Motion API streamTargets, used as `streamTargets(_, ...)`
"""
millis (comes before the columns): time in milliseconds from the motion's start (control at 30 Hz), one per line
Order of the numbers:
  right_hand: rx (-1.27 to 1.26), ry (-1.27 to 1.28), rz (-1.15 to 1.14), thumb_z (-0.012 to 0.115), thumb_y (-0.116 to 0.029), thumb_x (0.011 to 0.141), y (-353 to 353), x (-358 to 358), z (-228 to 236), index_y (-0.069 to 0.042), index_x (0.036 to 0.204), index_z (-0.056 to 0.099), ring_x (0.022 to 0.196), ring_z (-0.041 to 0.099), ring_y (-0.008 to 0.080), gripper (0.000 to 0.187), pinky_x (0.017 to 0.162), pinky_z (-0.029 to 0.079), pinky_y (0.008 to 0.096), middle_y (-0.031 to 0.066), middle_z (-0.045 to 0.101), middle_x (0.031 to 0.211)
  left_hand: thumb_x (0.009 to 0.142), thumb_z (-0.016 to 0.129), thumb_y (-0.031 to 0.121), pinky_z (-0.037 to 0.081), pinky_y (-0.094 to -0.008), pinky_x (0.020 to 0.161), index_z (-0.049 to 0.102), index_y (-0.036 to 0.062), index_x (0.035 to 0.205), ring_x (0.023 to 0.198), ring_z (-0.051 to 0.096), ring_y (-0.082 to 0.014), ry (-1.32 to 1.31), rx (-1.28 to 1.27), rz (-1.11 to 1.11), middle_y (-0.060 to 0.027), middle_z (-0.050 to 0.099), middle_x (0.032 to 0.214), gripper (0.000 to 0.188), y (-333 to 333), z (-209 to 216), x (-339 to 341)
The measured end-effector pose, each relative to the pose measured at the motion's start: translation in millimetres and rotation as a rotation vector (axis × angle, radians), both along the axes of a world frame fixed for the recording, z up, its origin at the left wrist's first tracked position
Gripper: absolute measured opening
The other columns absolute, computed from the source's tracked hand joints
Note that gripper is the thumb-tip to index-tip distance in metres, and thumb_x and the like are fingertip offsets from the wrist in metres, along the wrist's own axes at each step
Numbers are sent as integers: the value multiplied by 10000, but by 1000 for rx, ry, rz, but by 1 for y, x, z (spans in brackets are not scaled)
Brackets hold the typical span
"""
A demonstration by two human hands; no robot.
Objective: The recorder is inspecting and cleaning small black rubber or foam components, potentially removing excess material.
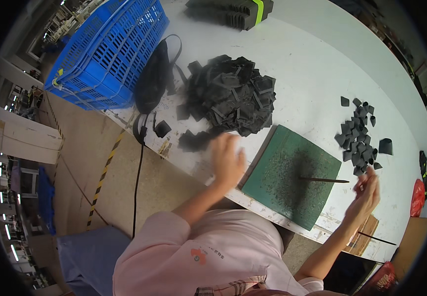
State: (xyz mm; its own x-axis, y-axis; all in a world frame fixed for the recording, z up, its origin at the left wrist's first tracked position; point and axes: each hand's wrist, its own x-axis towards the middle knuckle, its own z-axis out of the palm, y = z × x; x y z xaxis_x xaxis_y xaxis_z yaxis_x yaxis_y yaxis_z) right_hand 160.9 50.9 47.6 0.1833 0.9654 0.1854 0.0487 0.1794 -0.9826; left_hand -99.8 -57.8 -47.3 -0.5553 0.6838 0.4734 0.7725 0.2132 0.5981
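My left hand (227,160), blurred by movement, is in front of a large heap of black fabric pieces (231,93); its fingers look stretched out and nothing shows in them. Several loose pieces (194,140) lie at the heap's near edge, just beyond that hand. On the right, my right hand (365,195) is beside the near end of a scatter of small black folded pieces (359,135). Its fingers point away from me, the thumb apart. Between the hands lies a green board (282,170) with dark specks, and a thin brown rod (324,180) extends over its right edge.
A blue plastic crate (110,54) stands at the back left, beside a black strapped bag (153,76). A dark stack with a yellow-green band (259,12) lies at the far edge. A wooden block (366,234) and a dark thin rod (378,239) are at the near right.
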Motion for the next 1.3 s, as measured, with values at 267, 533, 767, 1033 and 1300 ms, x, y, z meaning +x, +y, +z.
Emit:
streamTargets(267, -257, -82, 205, 491, -300, 881, -62, -18, -53, 3, 819, 602, 505, 426, 67, 329, 446, 335, 199, 19, 504, 592, 712, 638, 342, 340, -453, 809, 476, 45, 1148, 999, 395, -351, 267, -560, 235, -187, 425, 1112, 551, -39, -39, -71)
streamTargets(533, -392, -80, 342, 508, -309, 872, -80, -32, -63, 9, 807, 597, 518, 439, 67, 337, 464, 345, 198, 20, 514, 595, 753, 544, 56, 422, -369, 739, 597, 2, 915, 835, 502, -306, 410, -396, 60, -154, 546, 905, 179, -26, -56, -86)
streamTargets(767, -400, -104, 346, 520, -285, 869, -84, -24, -62, 10, 820, 600, 531, 443, 63, 310, 477, 348, 188, 24, 536, 608, 738, 511, -24, 434, -388, 675, 576, -17, 887, 751, 526, -330, 130, -133, -76, -155, 555, 827, 163, -21, -24, -32)
streamTargets(1033, -425, -90, 345, 521, -257, 871, -85, -25, -60, 22, 826, 600, 544, 449, 60, 293, 486, 356, 190, 24, 539, 608, 691, 650, 127, 394, -383, 796, 506, 14, 1053, 975, 436, -311, 119, -250, -711, -189, 441, 1076, 406, 30, -10, 72)
streamTargets(1300, -470, -62, 295, 511, -251, 878, -87, -10, -74, 24, 822, 602, 527, 442, 53, 295, 470, 363, 183, 18, 541, 600, 675, 635, 114, 427, -379, 740, 522, 0, 1036, 889, 514, -316, -208, -94, -407, -166, 493, 1015, 395, 20, -13, 56)
